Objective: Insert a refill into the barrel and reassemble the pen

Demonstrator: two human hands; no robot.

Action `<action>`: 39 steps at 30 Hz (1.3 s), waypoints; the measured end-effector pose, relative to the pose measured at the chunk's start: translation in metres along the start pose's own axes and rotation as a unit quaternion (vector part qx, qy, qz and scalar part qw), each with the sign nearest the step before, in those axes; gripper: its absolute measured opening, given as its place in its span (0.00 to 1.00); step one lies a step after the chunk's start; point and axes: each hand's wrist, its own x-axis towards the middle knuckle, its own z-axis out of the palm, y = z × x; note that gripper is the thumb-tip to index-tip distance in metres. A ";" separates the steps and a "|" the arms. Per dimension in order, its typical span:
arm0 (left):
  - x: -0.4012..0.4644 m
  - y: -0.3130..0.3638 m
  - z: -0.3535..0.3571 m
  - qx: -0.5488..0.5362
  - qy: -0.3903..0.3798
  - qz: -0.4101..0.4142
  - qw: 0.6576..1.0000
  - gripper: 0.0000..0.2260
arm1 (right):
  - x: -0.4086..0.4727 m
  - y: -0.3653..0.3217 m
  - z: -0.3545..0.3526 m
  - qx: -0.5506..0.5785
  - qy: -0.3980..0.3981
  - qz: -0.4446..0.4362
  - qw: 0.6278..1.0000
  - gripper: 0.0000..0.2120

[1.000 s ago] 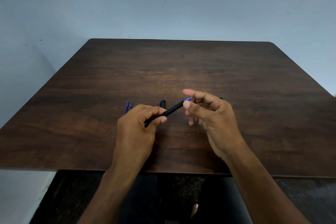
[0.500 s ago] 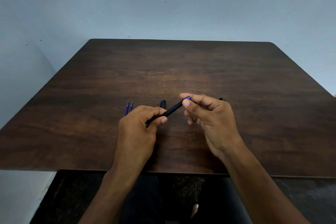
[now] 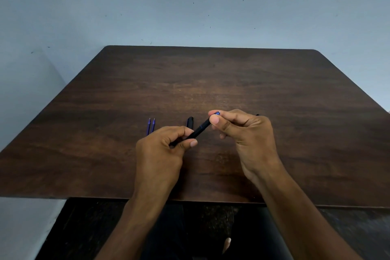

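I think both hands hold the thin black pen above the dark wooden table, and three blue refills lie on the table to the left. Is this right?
Not quite: the head view shows two blue refills, not three. The rest holds: the left hand and right hand hold the thin black pen above the dark wooden table.

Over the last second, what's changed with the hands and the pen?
The right hand closed in: a second ago its forefinger stood straight above the blue tip, and now its fingers pinch that tip of the black pen. The left hand kept gripping the pen's lower end. The two blue refills, the black cap and the wooden table stayed as they were.
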 end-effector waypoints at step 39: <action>0.004 -0.021 -0.026 0.016 0.031 -0.038 0.999 0.13 | 0.030 0.011 0.038 -0.326 -0.046 0.109 0.938 0.17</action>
